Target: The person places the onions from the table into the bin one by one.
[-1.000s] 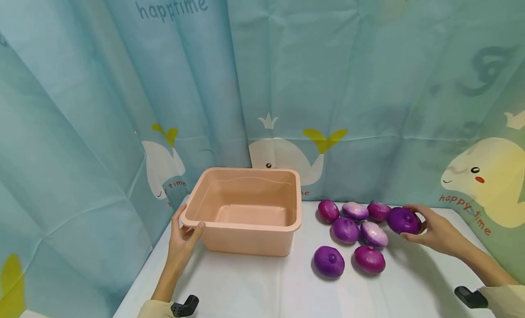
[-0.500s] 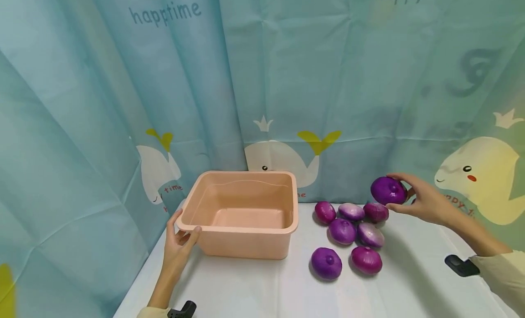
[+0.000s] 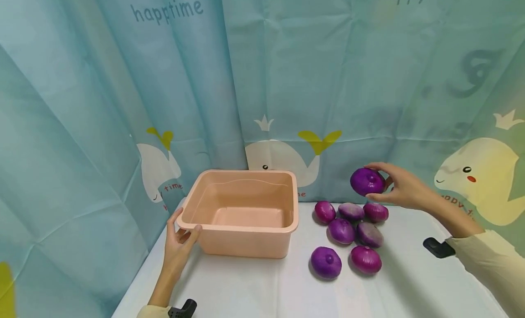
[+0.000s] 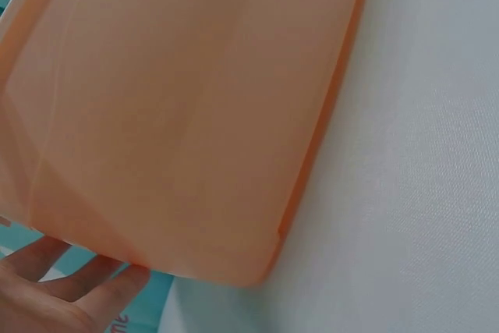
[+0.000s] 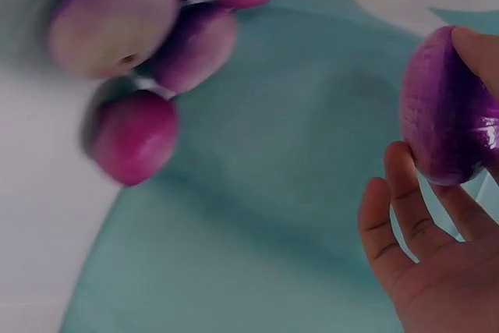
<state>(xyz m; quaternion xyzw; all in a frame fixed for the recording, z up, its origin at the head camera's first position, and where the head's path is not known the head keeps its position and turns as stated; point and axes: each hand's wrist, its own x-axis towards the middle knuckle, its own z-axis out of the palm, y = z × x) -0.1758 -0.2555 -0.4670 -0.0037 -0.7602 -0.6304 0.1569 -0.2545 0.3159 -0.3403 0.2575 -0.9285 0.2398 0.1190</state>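
Observation:
In the head view my right hand (image 3: 406, 189) pinches a purple onion (image 3: 365, 182) between thumb and fingers, raised above the other onions in front of the curtain. The right wrist view shows that same onion (image 5: 443, 111) at its right edge, with some fingers spread below it. A peach plastic tub (image 3: 246, 243) stands on the table, left of the middle, with nothing inside. My left hand (image 3: 177, 247) holds its near left corner, thumb on the front rim and fingers along the side. Up close in the left wrist view, the fingers (image 4: 109, 294) lie against the tub's wall (image 4: 195, 115).
Several onions lie grouped on the white table (image 3: 229, 290) right of the tub, among them a pale purple one (image 3: 370, 234). Nearer the front are a purple onion (image 3: 326, 263) and a magenta one (image 3: 366, 260). A blue-green whale-print curtain (image 3: 311, 72) hangs behind.
My right hand has lifted the purple onion off the back right of the group and carried it up and leftward. The left hand keeps its hold on the tub's corner.

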